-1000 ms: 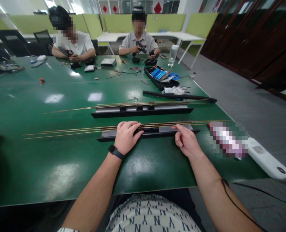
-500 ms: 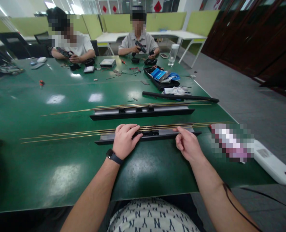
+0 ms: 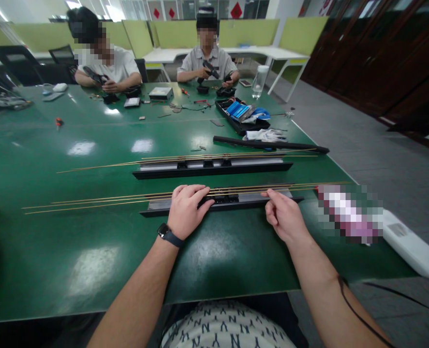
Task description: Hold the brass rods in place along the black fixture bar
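Observation:
In front of me lies a long black-edged metal channel [image 3: 256, 196] with black clips [image 3: 226, 198] near its middle. Several thin brass-coloured rods [image 3: 109, 199] run lengthwise over it and stick out past both ends. My left hand [image 3: 187, 208], with a dark watch on its wrist, lies across the channel left of the clips. Its fingers reach over the rods and its thumb is on the near side, closed on them. My right hand [image 3: 283, 215] is at the channel's right part, fingers curled, with index finger and thumb together at a rod.
A second channel [image 3: 214, 171] with rods lies parallel behind. Beyond it are a black bar [image 3: 272, 144], white gloves [image 3: 265, 136] and a black tray [image 3: 241, 128] of blue packets. A white device [image 3: 413, 246] lies at the right edge. Two people handle tools across the table [image 3: 127, 270].
Both my hands stay in nearly the same place on the channel and rods. Another person's hand at the far left edge has mostly left the view. My view has shifted slightly.

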`<state>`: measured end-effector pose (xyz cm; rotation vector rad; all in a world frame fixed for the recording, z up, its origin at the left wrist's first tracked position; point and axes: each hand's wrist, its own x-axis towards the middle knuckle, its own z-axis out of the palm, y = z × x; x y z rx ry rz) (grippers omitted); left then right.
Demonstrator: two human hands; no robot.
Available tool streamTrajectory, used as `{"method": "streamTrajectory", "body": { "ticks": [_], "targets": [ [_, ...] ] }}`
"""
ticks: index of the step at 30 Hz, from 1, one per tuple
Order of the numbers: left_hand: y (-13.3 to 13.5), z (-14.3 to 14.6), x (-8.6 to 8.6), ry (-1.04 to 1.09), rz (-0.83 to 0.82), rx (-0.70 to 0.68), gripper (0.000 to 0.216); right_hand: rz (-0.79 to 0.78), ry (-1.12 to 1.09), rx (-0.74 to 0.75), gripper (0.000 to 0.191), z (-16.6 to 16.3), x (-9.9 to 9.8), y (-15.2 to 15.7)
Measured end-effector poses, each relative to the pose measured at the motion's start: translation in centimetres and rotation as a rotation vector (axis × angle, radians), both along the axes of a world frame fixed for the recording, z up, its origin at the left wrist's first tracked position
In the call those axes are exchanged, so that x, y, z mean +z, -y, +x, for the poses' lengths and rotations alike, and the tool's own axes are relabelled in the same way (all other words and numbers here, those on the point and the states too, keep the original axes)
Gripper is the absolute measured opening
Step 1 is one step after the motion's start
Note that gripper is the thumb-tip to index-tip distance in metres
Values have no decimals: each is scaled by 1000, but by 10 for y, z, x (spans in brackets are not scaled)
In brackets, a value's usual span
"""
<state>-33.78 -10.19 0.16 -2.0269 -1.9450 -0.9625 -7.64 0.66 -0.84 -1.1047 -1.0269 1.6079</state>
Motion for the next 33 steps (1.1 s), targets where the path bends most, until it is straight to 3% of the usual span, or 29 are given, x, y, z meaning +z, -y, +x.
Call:
{"method": "streamTrajectory", "body": {
  "ticks": [7,16,21,26,33],
  "targets": [
    [0,0,0,-13,2,-2,28,12,-16,-30,33,2,-2,-2],
    [1,2,0,-26,11,11,27,-18,-18,-278,24,10,1,-10],
    [1,1,0,-17,1,7,26,-10,-10,-333,22,12,2,-11],
    [1,1,0,-9,-6,6,27,-27,-13,-280,23,10,3,-8],
    [1,1,0,-12,-1,6,28,-3,-27,-50,34,3,0,-2]
  ]
}}
